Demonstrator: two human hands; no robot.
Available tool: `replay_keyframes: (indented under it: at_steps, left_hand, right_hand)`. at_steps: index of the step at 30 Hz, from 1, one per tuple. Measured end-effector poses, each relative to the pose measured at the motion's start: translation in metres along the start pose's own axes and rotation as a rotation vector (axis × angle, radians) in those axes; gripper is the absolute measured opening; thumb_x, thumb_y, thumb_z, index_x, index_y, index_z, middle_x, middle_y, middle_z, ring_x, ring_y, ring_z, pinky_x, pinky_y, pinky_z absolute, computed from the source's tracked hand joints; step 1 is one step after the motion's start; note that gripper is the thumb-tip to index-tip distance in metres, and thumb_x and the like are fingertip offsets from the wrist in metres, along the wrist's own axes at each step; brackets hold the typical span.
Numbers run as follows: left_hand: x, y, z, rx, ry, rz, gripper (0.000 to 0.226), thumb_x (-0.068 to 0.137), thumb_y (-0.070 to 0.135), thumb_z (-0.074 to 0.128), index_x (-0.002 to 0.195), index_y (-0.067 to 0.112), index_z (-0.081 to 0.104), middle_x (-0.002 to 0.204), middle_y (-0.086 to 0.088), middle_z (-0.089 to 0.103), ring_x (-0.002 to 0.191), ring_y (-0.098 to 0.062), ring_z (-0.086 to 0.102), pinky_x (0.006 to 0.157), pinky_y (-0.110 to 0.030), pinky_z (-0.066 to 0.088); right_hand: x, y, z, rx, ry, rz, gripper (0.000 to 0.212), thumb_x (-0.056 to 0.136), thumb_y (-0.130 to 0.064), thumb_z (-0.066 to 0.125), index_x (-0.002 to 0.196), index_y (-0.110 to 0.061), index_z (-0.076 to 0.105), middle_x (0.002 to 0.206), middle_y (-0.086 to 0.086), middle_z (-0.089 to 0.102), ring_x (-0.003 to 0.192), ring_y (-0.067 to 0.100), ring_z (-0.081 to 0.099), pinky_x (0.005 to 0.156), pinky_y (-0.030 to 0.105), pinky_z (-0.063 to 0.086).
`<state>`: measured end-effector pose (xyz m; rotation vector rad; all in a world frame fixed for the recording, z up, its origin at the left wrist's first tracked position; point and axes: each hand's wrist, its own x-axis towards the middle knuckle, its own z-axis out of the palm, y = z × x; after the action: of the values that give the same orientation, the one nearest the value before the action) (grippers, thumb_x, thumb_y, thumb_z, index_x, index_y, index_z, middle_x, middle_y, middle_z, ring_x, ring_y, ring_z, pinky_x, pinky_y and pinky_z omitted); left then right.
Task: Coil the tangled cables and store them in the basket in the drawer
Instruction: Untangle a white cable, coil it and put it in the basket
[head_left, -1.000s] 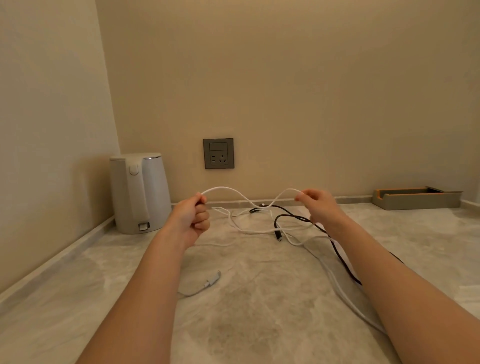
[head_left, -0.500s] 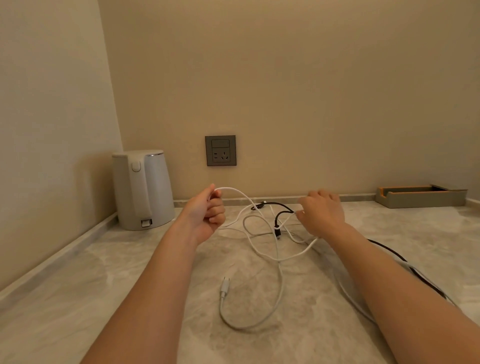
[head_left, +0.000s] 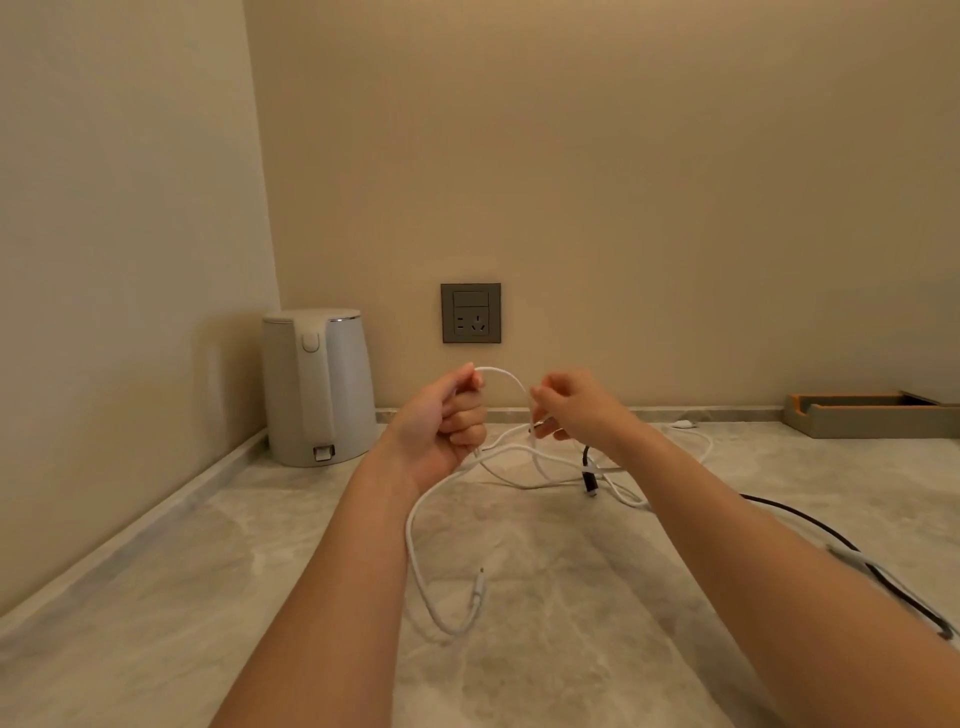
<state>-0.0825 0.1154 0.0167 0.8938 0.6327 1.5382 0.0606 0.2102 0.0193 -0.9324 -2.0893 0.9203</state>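
A white cable (head_left: 415, 551) arcs between my two hands above the marble counter. My left hand (head_left: 447, 426) grips it in a fist, and a loop hangs down to the plug end (head_left: 479, 590) lying near me. My right hand (head_left: 576, 410) pinches the same cable close to the left one. A black cable (head_left: 831, 535) tangles with the white one behind my hands, its plug (head_left: 591, 480) resting on the counter, and runs off to the right under my forearm. No drawer or basket is in view.
A white electric kettle (head_left: 317, 387) stands in the back left corner. A grey wall socket (head_left: 470, 313) sits above the counter's back edge. A shallow grey and orange tray (head_left: 872, 415) lies at the far right by the wall.
My hands have come close together and risen, with the right hand now pinching the white cable. The hanging loop has drawn in, and its plug end has shifted toward the middle.
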Motion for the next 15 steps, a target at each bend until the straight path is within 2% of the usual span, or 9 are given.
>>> replay_keyframes:
  at_steps: [2,4,7,8,9,11,13,15]
  left_hand:
    - [-0.001,0.000,0.003,0.078,-0.016,-0.020,0.035,0.102,0.024,0.032,0.073,0.010,0.046,0.038,0.010,0.024,0.029,-0.002,0.023,0.033,-0.014,0.018]
    - [-0.001,0.001,0.004,0.104,-0.015,-0.026,0.036,0.102,0.024,0.032,0.073,0.010,0.047,0.038,0.010,0.024,0.030,-0.001,0.022,0.033,-0.014,0.018]
    - [-0.001,0.001,0.003,0.085,0.037,-0.018,0.036,0.103,0.024,0.030,0.073,0.011,0.045,0.038,0.010,0.024,0.029,-0.001,0.022,0.032,-0.014,0.018]
    - [0.001,0.001,0.002,0.065,0.065,-0.018,0.036,0.103,0.024,0.030,0.073,0.011,0.045,0.037,0.010,0.025,0.028,-0.001,0.022,0.031,-0.014,0.018]
    - [0.002,0.002,0.000,0.040,0.100,-0.016,0.036,0.103,0.025,0.030,0.073,0.011,0.045,0.037,0.010,0.025,0.028,-0.001,0.023,0.030,-0.014,0.019]
    - [0.002,0.002,-0.004,-0.012,0.168,0.004,0.036,0.104,0.026,0.030,0.074,0.011,0.044,0.036,0.008,0.026,0.027,-0.002,0.023,0.030,-0.014,0.019]
    - [0.002,0.003,-0.006,-0.046,0.220,0.045,0.037,0.104,0.027,0.029,0.075,0.012,0.045,0.036,0.009,0.027,0.027,-0.003,0.023,0.030,-0.014,0.019]
    - [0.000,0.005,-0.007,-0.045,0.249,0.068,0.037,0.104,0.028,0.029,0.075,0.012,0.045,0.037,0.009,0.028,0.028,-0.003,0.023,0.031,-0.014,0.019]
  right_hand:
    - [-0.003,-0.004,0.001,0.091,-0.053,0.026,0.020,0.101,-0.021,0.040,0.089,-0.015,0.055,0.081,0.003,0.066,0.069,0.016,0.063,0.065,0.027,0.049]
    - [-0.006,0.000,0.004,0.006,-0.072,0.036,0.019,0.101,-0.021,0.040,0.102,-0.014,0.058,0.083,-0.001,0.063,0.073,0.012,0.059,0.069,0.028,0.047]
    - [-0.014,0.003,0.004,-0.165,0.246,-0.142,0.010,0.094,-0.015,0.051,0.095,-0.015,0.060,0.073,-0.003,0.055,0.063,0.007,0.048,0.064,0.025,0.042]
    - [-0.020,-0.001,0.003,-0.183,0.319,-0.237,0.008,0.092,-0.012,0.054,0.090,-0.015,0.061,0.066,-0.004,0.053,0.057,0.004,0.044,0.059,0.021,0.039]
    - [-0.024,-0.007,0.002,-0.191,0.325,-0.325,0.008,0.091,-0.012,0.056,0.086,-0.015,0.062,0.061,-0.004,0.051,0.051,0.002,0.041,0.055,0.018,0.036]
    - [-0.035,-0.019,0.004,-0.247,0.202,-0.442,0.010,0.091,-0.018,0.059,0.085,-0.015,0.067,0.056,-0.001,0.053,0.047,0.005,0.039,0.053,0.022,0.036]
    - [-0.044,-0.027,0.010,-0.374,-0.001,-0.433,0.016,0.092,-0.030,0.058,0.096,-0.018,0.069,0.055,-0.001,0.055,0.048,0.009,0.043,0.056,0.028,0.038]
    - [-0.047,-0.029,0.020,-0.613,-0.125,-0.393,0.024,0.092,-0.040,0.055,0.098,-0.021,0.067,0.058,-0.008,0.052,0.052,0.008,0.045,0.053,0.027,0.036]
